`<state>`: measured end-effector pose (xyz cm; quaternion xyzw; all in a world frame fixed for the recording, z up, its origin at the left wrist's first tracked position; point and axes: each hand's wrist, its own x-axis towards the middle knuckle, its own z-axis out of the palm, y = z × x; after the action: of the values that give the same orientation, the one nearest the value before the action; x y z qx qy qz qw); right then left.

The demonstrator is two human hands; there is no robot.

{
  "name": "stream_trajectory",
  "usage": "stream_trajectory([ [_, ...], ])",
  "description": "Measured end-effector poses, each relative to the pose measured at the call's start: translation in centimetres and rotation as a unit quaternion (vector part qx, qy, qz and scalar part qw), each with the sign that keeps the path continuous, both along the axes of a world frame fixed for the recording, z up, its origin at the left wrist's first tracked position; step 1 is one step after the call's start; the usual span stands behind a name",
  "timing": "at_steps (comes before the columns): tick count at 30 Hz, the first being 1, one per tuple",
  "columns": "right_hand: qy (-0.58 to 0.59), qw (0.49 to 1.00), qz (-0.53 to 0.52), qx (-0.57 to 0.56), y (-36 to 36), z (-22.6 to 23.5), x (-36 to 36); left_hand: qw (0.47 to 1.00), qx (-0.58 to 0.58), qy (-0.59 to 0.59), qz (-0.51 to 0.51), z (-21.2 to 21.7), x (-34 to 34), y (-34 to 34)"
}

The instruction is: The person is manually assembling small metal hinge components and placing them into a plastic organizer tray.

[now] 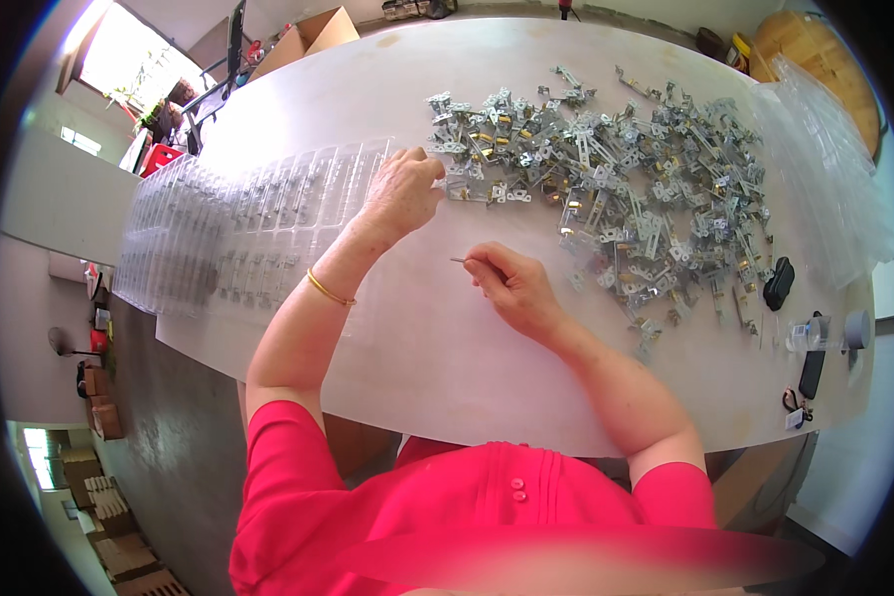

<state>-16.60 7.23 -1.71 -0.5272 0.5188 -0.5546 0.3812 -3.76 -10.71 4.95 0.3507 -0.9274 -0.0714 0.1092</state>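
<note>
My left hand (405, 189) is at the left edge of a large heap of small metal hardware pieces (616, 169), its fingers bent and closed. What they hold, if anything, is hidden behind the fingers. Nearer to me, my right hand (515, 288) pinches a thin metal pin (457, 260), whose tip pokes out to the left. The heap mixes silvery brackets with holes and some brass-coloured bits. Beside my left forearm lie clear plastic trays (353, 184) with rows of compartments, many holding similar metal pieces.
Stacked clear trays (159, 238) stand at the table's left edge. Clear plastic bags (829, 169) lie at the right. Near them are a black pouch (779, 283), a grey tape roll (857, 329) and keys (793, 402). An open cardboard box (308, 42) is beyond the far left edge.
</note>
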Motion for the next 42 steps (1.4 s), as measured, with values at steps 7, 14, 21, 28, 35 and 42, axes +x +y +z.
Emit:
stream_trajectory([
  [7,0.016,1.000,-0.008,-0.019,0.0,-0.3,0.0,0.998,-0.022,-0.047,-0.036,-1.2,0.0,-0.1],
  [14,0.012,1.000,-0.015,-0.010,0.0,-0.4,0.1,0.995,-0.049,-0.031,-0.076,-1.5,0.5,0.3],
  [21,-0.014,1.000,-0.018,-0.019,-0.1,-0.8,0.2,0.993,-0.047,-0.069,-0.079,-0.4,1.4,1.8],
  [28,-0.082,0.995,-0.057,-0.014,-0.3,-0.4,-0.2,0.996,-0.034,-0.019,-0.086,-1.3,0.1,3.1],
  [35,-0.108,0.992,-0.060,-0.008,-0.3,-0.3,-0.1,0.990,-0.091,-0.040,-0.098,-3.0,0.2,3.4],
  [42,-0.165,0.982,-0.092,-0.022,-0.4,-0.3,-0.7,0.983,0.142,0.104,0.049,-1.5,0.2,7.4],
])
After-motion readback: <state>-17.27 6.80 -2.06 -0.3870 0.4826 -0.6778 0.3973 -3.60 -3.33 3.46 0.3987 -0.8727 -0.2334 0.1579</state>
